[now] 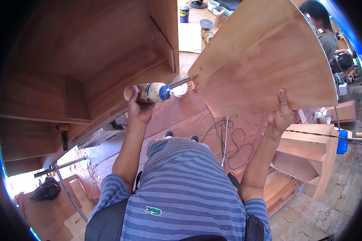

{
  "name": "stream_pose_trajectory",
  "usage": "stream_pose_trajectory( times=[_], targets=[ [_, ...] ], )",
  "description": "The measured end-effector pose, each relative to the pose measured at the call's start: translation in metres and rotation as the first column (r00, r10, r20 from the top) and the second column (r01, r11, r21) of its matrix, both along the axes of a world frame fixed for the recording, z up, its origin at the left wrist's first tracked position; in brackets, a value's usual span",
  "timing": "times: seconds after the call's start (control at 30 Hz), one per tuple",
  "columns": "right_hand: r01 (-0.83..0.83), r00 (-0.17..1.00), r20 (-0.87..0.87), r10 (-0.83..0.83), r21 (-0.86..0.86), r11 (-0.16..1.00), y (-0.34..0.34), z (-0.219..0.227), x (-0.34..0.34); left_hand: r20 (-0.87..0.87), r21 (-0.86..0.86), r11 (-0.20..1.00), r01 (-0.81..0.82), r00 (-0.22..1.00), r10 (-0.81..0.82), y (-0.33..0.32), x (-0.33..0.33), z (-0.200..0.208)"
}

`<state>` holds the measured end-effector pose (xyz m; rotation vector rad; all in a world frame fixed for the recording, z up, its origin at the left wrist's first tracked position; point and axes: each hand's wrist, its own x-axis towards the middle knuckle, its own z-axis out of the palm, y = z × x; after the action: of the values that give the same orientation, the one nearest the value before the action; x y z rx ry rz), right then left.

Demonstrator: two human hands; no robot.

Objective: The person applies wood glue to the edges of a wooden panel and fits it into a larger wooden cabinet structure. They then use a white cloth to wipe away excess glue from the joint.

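Note:
My left hand (140, 109) is wrapped round a glue bottle (153, 92) with a blue collar and a pale nozzle. The bottle lies on its side, its nozzle pointing right toward the left edge of a large wooden panel (265, 68). My right hand (282, 115) grips the panel's near edge, the thumb on the upper face and the other fingers hidden beneath. The panel is held up at a slant. A wooden cabinet (116, 108) with open compartments stands to my left, close by the bottle.
Cables (233, 134) run over the reddish floor beneath the panel. An open wooden cabinet piece (301, 142) stands at the right, near a blue container (342, 141). At the far side are a blue can (184, 14) and a sander-like tool (206, 30). Another person (326, 36) is at the far right.

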<state>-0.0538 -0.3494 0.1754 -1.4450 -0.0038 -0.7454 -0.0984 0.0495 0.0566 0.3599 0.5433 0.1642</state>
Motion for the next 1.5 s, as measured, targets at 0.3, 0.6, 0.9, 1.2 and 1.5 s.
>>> stream_pose_trajectory(
  times=[0.3,0.6,0.9,1.2,1.5],
  targets=[
    [-0.012,1.0,0.013,0.012,0.024,1.0,0.015,0.01,-0.002,-0.019,-0.017,1.0,-0.016,1.0,0.016,-0.002,-0.006,0.005],
    [0.043,0.999,0.027,-0.038,-0.2,0.979,0.021,0.019,-0.012,0.194,0.032,0.998,0.048,0.98,-0.053,0.014,-0.005,0.012],
    [-0.006,1.0,-0.014,0.005,-0.069,0.998,0.03,0.035,-0.015,0.242,0.089,0.994,0.07,0.966,-0.089,0.013,-0.003,0.04],
    [0.068,0.998,-0.02,-0.066,0.172,0.983,0.026,0.045,-0.014,0.332,0.084,0.993,0.076,0.938,-0.1,0.019,0.011,0.051],
    [-0.02,0.988,0.154,-0.016,0.232,0.973,0.004,0.029,-0.019,0.355,0.093,0.99,0.102,0.926,-0.128,0.0,0.034,0.085]
  ],
)
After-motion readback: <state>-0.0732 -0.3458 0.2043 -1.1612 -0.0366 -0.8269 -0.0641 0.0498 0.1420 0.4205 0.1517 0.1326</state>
